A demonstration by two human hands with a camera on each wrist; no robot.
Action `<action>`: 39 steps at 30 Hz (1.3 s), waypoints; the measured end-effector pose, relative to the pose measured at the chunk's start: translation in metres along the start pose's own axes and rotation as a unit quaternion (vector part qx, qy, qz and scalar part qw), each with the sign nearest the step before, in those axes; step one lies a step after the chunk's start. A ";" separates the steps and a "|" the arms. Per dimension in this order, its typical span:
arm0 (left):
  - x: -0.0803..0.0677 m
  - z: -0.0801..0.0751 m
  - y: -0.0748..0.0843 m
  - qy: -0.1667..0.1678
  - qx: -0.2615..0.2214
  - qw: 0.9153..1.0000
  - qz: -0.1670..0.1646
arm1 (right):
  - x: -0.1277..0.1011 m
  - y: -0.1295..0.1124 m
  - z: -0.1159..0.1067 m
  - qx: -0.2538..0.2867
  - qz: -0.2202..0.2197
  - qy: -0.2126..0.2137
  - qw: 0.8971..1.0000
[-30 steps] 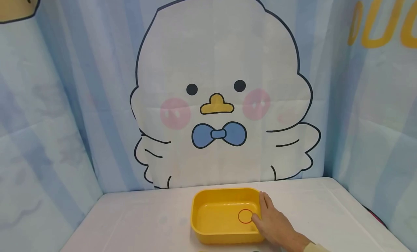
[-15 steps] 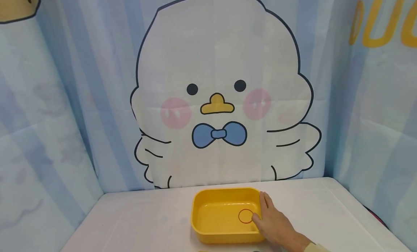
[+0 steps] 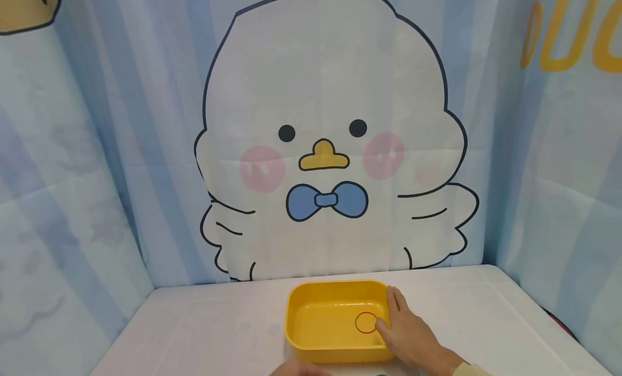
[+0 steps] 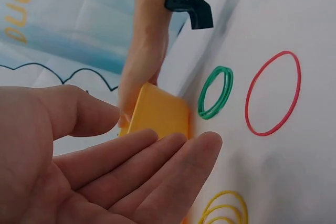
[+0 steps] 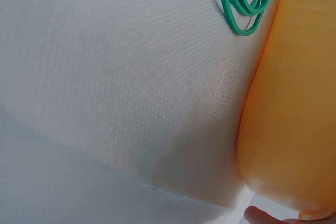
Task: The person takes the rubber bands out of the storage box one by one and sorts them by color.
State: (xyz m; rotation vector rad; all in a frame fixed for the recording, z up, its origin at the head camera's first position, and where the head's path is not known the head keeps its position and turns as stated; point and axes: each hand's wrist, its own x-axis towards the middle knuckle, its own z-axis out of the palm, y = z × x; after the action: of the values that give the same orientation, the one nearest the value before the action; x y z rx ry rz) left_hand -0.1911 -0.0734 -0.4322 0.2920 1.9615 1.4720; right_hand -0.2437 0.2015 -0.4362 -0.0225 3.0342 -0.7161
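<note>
A shallow yellow plastic box (image 3: 320, 327) stands on the white table, with a thin red rubber band (image 3: 356, 322) lying inside on its floor. At the box's right wall, my right hand (image 3: 413, 333) holds the side, thumb over the rim and fingers along the outside. My left hand (image 3: 298, 368) shows just in front of the box at the lower edge of the head view. In the left wrist view its fingers (image 4: 121, 163) extend loosely and nothing lies between them and the thumb. Yellow rubber bands (image 4: 244, 205) lie on the table below that hand.
Green rubber bands (image 4: 229, 87) lie on the table close to the box, with a larger red rubber band (image 4: 300, 77) beside them. A printed cloth backdrop (image 3: 320, 84) with a duck rises behind the table, and side cloths flank it.
My left hand has come into the head view from below, in front of the box, covering the spot where a bit of yellow showed. The right hand and box have stayed put.
</note>
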 end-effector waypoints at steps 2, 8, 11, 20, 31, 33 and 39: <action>-0.004 -0.002 0.011 0.000 0.008 1.000 -0.009 | 0.000 0.000 0.000 0.001 0.000 0.000 1.000; -0.008 -0.005 0.035 0.046 0.031 0.998 -0.012 | 0.001 0.000 -0.001 0.001 0.002 0.000 1.000; -0.004 -0.007 0.043 0.063 0.016 0.998 -0.014 | 0.001 0.000 0.000 -0.001 0.004 -0.002 1.000; 0.017 -0.015 0.060 0.090 -0.030 0.995 0.031 | -0.001 0.001 0.000 0.003 -0.003 0.004 1.000; 0.038 -0.021 0.068 0.044 -0.077 0.994 0.068 | 0.000 -0.001 0.000 -0.002 0.003 0.005 1.000; 0.042 -0.022 0.071 0.035 -0.083 0.993 0.071 | 0.000 -0.001 0.000 -0.002 0.004 0.006 1.000; 0.055 -0.022 0.076 0.016 -0.093 0.992 0.082 | 0.000 -0.001 -0.001 -0.003 0.005 0.003 1.000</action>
State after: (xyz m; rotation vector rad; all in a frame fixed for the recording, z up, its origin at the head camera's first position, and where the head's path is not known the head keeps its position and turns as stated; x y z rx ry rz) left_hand -0.2620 -0.0348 -0.3796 0.3563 1.8456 1.7619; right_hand -0.2440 0.2003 -0.4351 -0.0057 3.0394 -0.7079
